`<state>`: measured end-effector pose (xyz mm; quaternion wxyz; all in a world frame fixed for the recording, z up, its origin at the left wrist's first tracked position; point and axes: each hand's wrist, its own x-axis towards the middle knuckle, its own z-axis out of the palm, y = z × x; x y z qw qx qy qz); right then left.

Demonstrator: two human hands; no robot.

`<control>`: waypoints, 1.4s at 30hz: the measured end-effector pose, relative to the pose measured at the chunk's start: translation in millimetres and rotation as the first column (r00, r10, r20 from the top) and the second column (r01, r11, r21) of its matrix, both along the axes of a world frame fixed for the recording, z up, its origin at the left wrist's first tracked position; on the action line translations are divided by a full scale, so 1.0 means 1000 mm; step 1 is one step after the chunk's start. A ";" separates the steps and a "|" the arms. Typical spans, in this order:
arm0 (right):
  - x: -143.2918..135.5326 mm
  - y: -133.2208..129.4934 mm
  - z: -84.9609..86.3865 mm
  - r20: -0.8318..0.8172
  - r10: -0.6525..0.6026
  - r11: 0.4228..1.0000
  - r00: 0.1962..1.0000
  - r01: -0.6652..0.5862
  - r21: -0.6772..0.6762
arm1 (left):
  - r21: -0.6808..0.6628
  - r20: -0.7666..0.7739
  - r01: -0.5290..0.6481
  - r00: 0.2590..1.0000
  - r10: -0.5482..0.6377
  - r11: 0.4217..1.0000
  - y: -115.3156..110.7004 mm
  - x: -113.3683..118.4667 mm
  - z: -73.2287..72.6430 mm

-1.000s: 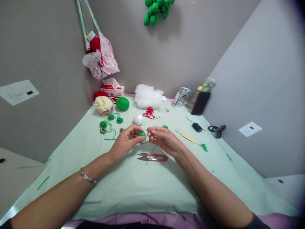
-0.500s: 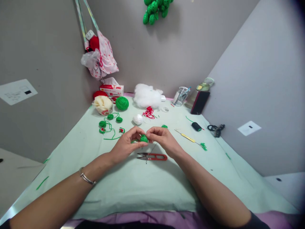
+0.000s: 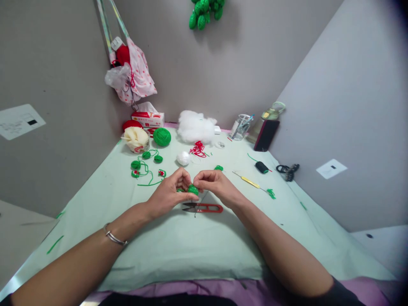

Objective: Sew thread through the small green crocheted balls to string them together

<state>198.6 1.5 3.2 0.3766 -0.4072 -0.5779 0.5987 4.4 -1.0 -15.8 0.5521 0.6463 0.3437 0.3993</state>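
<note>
My left hand (image 3: 168, 190) is closed around a small green crocheted piece (image 3: 193, 190), with its thumb below and fingers behind. My right hand (image 3: 215, 183) pinches at the piece's upper right edge; what sits between its fingertips is too small to make out. A dark thread (image 3: 200, 204) hangs from the work down across the thread snips (image 3: 204, 208), which lie on the table just below my hands. Another bit of green shows behind my left thumb, partly hidden.
Small green crocheted balls (image 3: 135, 165) with yarn tails lie at left, near a green yarn ball (image 3: 162, 137). White stuffing (image 3: 197, 127) and a white ball (image 3: 183, 158) are behind my hands. A crochet hook (image 3: 250, 182), black thread spool (image 3: 262, 167) and phone (image 3: 267, 135) are at right.
The view has shifted slightly. The green piece has turned a little in my left hand and shows more of its face; both hands keep their hold.
</note>
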 end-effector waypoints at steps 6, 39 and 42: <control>0.045 0.037 0.000 -0.300 -0.451 0.892 0.841 0.415 -0.177 | -0.099 0.079 0.069 0.995 -0.061 0.993 0.003 -0.003 0.006; 0.102 0.055 0.011 -0.514 -0.339 0.941 0.788 0.287 -0.181 | -0.360 0.298 0.140 0.954 -0.029 0.923 0.012 -0.012 0.013; 0.103 0.054 0.010 -0.425 -0.321 0.947 0.846 0.285 -0.147 | -0.366 0.300 0.120 0.954 -0.005 0.923 0.013 -0.013 0.010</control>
